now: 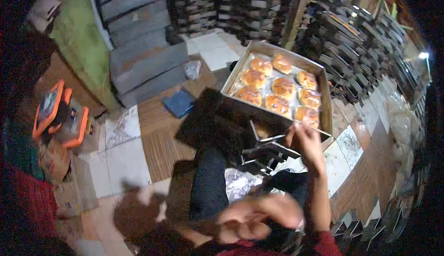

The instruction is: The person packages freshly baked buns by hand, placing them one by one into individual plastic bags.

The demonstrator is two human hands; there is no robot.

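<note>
A square metal tray (pixel 329 94) of glossy brown buns (pixel 283 86) sits tilted in view in front of me, above a dark stand (pixel 273 150). My right hand (pixel 309 146) is at the tray's near right wall, close to the nearest bun. Its fingers are bent together, and whatever they pinch is hidden. Low in the view, over my lap, my left hand (pixel 252 219) is blurred by motion. Its fingers look curled inward; I cannot make out what lies in them.
Stacked grey metal trays (pixel 138 29) stand at the back left. Piles of dark tins (pixel 342 48) fill the back and right. An orange-edged scale (pixel 76 124) is at the left. A blue packet (pixel 179 103) lies on the tiled floor (pixel 125 161). Clear plastic (pixel 400 126) lies at right.
</note>
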